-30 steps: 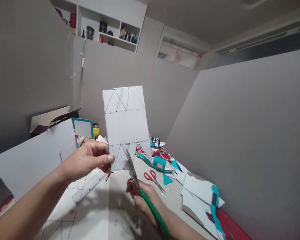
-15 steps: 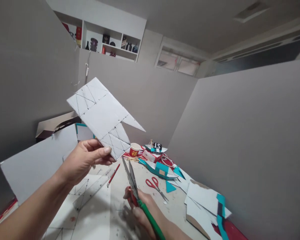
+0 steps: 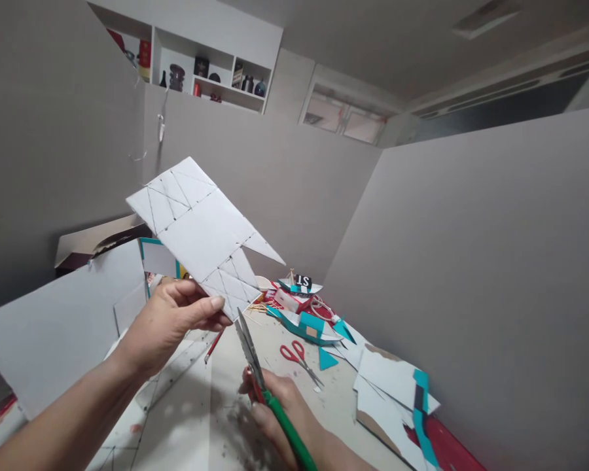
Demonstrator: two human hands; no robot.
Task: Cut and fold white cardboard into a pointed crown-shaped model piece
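The left hand (image 3: pixel 177 314) pinches a white card cut-out (image 3: pixel 199 232) by its lower corner, thumb on the near face and fingers behind, and holds it tilted up off the surface (image 3: pixel 226 405), so the pencilled fold lines and the notch already cut face the camera. Just below that pinched corner, the right hand (image 3: pixel 275 409) is closed through the handles of the green-handled scissors (image 3: pixel 255 363); their blades lie nearly together, with the tips pointing up at the card's bottom edge, very near it (whether they touch it cannot be told). Holding the card in the air seems to leave room for the blades to come at it from beneath.

To the right of the card, on the surface, lie a pair of red scissors (image 3: pixel 297 356), teal and white offcuts (image 3: pixel 397 386) and a small paper boat (image 3: pixel 304 324). To the card's left a large white board (image 3: pixel 63 320) leans up, and a clear ruler (image 3: pixel 177 363) rests under the left hand's wrist.
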